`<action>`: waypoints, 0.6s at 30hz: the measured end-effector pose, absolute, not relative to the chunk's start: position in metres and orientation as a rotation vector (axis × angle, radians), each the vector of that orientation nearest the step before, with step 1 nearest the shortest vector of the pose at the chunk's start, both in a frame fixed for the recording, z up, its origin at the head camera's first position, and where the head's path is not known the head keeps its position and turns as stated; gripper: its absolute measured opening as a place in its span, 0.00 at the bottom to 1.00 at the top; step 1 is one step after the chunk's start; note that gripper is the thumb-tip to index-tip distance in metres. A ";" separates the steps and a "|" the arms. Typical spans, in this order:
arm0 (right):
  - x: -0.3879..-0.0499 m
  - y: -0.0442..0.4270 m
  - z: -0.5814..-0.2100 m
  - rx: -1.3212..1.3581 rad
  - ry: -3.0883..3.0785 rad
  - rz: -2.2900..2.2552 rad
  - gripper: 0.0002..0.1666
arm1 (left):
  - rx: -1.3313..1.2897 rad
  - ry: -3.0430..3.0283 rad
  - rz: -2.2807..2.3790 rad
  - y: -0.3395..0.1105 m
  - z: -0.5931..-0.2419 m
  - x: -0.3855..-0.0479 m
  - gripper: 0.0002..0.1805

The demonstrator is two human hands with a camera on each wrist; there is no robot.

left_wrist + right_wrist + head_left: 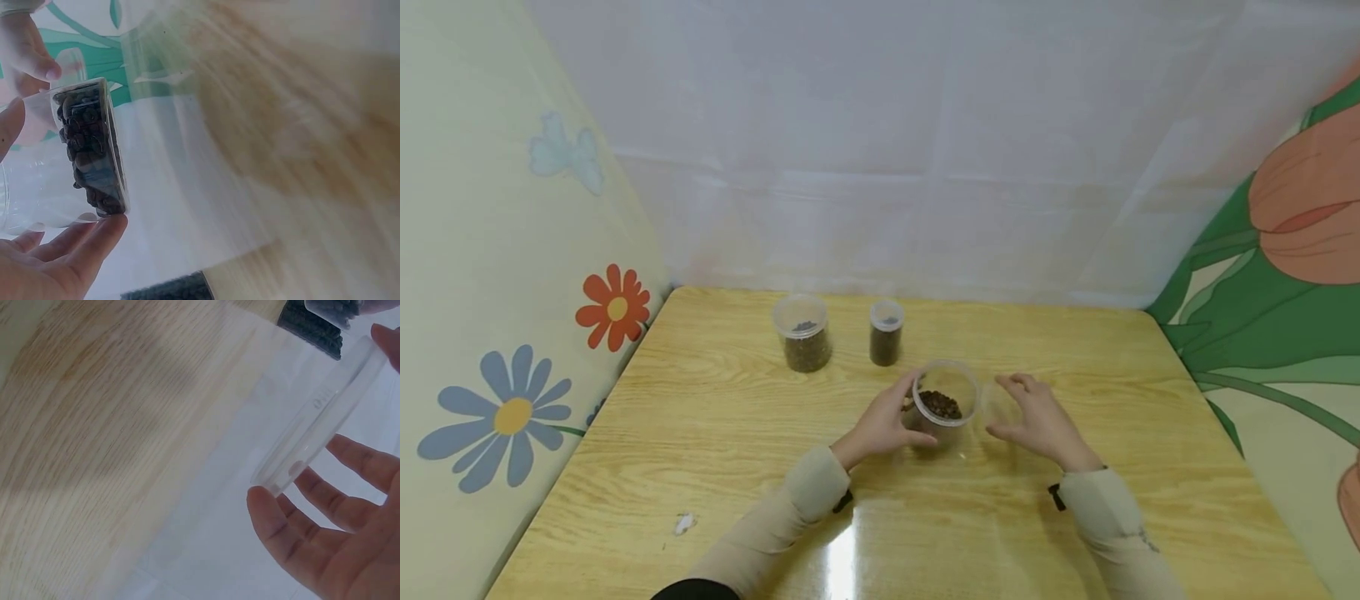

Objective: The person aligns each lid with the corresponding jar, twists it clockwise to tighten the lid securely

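Observation:
My left hand (882,422) grips a clear round jar (949,421) from its left side, thumb toward me and fingers behind. Dark brown bean-like pieces (90,150) cover the bottom of this jar, whose mouth is uncovered. In the left wrist view the jar's base appears raised off the table. To the right of the jar, my right hand (1039,423) holds a clear round lid (325,419) by its rim, between thumb and fingers. The lid stands on edge, apart from the jar, and shows only faintly in the head view.
Behind on the wooden table (737,467) stand a wide clear jar (807,354) and a narrower one (886,343), both with dark contents. A small white scrap (685,523) lies at the front left. A white cloth (880,167) hangs behind the table.

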State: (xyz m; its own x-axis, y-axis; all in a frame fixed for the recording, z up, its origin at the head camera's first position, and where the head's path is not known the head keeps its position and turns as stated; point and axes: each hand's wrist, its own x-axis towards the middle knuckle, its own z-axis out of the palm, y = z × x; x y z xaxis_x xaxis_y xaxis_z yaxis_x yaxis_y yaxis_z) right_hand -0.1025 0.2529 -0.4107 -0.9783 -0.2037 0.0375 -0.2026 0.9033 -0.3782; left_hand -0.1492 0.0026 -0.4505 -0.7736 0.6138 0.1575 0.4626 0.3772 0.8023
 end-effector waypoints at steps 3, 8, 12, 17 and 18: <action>-0.100 0.252 -0.410 -0.339 3.062 -0.612 0.44 | 0.967 2.449 1.373 -0.001 -0.453 -0.149 0.54; -0.095 0.249 -0.408 -0.368 3.058 -0.645 0.44 | 0.959 2.419 1.408 -0.006 -0.457 -0.147 0.53; -0.092 0.247 -0.409 -0.384 3.061 -0.662 0.44 | 0.935 2.424 1.412 -0.011 -0.458 -0.145 0.54; -0.091 0.246 -0.411 -0.390 3.046 -0.683 0.44 | 0.929 2.435 1.421 -0.018 -0.460 -0.143 0.54; -0.091 0.245 -0.412 -0.389 3.041 -0.689 0.44 | 0.928 2.435 1.420 -0.019 -0.460 -0.143 0.55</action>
State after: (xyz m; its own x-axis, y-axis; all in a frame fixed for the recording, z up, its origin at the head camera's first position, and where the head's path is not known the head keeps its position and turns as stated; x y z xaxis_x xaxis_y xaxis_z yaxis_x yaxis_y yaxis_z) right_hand -0.0908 0.2451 -0.4115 -0.9693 -0.2397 0.0551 -0.2401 0.8732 -0.4241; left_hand -0.1428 -0.0195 -0.4600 -0.7907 0.5924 0.1547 0.4265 0.3516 0.8334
